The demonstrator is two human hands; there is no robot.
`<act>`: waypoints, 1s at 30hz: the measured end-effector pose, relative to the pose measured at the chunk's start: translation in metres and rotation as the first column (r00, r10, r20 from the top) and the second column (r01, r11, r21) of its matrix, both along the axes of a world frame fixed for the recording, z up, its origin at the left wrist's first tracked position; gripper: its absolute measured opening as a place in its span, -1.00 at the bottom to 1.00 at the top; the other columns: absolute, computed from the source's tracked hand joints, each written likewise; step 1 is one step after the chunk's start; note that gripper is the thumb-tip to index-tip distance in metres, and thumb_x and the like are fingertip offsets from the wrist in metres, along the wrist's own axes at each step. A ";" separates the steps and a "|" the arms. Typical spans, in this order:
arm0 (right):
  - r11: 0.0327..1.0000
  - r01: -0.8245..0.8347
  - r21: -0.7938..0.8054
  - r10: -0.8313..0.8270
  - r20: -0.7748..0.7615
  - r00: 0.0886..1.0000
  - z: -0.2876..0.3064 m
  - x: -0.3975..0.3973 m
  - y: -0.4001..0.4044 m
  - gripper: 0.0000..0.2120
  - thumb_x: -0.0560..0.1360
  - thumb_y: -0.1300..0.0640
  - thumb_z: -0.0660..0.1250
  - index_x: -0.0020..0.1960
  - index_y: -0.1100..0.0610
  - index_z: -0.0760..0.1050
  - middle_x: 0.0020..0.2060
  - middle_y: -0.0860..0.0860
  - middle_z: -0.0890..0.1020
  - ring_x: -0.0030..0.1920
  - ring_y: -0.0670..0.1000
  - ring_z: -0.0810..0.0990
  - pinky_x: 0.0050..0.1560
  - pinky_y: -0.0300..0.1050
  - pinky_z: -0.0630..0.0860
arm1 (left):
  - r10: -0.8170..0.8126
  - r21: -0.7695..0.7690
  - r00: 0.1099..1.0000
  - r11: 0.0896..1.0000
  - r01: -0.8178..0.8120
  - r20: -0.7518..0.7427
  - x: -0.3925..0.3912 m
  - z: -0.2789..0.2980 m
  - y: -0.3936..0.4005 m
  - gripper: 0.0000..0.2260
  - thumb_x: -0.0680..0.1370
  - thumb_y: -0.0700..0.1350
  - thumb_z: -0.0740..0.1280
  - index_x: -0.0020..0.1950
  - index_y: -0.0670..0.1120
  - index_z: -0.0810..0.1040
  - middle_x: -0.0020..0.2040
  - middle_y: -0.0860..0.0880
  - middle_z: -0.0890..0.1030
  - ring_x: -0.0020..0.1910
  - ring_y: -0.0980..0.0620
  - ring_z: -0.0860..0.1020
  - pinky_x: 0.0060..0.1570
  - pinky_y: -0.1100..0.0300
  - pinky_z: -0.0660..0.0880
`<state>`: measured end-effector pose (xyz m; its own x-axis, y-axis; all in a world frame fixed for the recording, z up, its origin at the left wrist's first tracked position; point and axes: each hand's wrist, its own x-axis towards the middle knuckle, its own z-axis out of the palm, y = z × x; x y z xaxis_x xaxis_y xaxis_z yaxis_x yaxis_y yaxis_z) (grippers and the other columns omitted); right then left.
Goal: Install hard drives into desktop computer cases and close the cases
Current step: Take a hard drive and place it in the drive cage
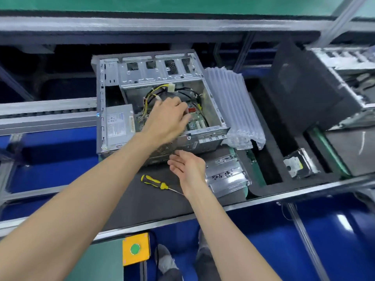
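Observation:
An open desktop case (113,82) lies on its side on the dark mat, with its power supply (119,126) at the left and yellow and black cables (149,96) in the middle. My left hand (168,118) reaches down inside it over the motherboard (197,123). Its fingers are bent and their tips are hidden, so I cannot tell if it holds anything. My right hand (187,166) hovers at the case's near edge, fingers relaxed and holding nothing. A hard drive (298,165) lies in a slot of the black foam tray (272,159) to the right.
A yellow-and-black screwdriver (156,181) lies on the mat under my right forearm. A clear tray of screws (227,177) sits beside it. An air-cushion wrap (233,108) leans on the case's right side. A black side panel (304,88) and another case (349,63) stand at right. A yellow button box (136,249) is below.

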<state>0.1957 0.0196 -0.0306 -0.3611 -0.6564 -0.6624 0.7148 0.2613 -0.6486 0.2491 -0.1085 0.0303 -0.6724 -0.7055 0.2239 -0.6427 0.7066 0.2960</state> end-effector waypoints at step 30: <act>0.619 0.228 0.752 0.718 -0.659 0.224 -0.047 -0.389 0.104 -0.68 0.58 0.03 0.33 0.25 0.14 0.36 0.21 0.11 0.53 0.17 0.17 0.52 0.04 0.08 0.47 | -0.395 0.237 0.864 0.913 0.332 0.313 -0.327 -0.091 0.071 -0.64 0.58 -0.06 0.28 0.38 -0.03 0.45 0.38 -0.04 0.48 0.35 -0.07 0.39 0.37 0.02 0.27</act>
<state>-0.1929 0.1236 -0.0773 -0.8579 -0.4549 -0.2389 -0.3954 0.8814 -0.2585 -0.0779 -0.0375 -0.0606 -0.8998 -0.4013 -0.1711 -0.4330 0.8692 0.2385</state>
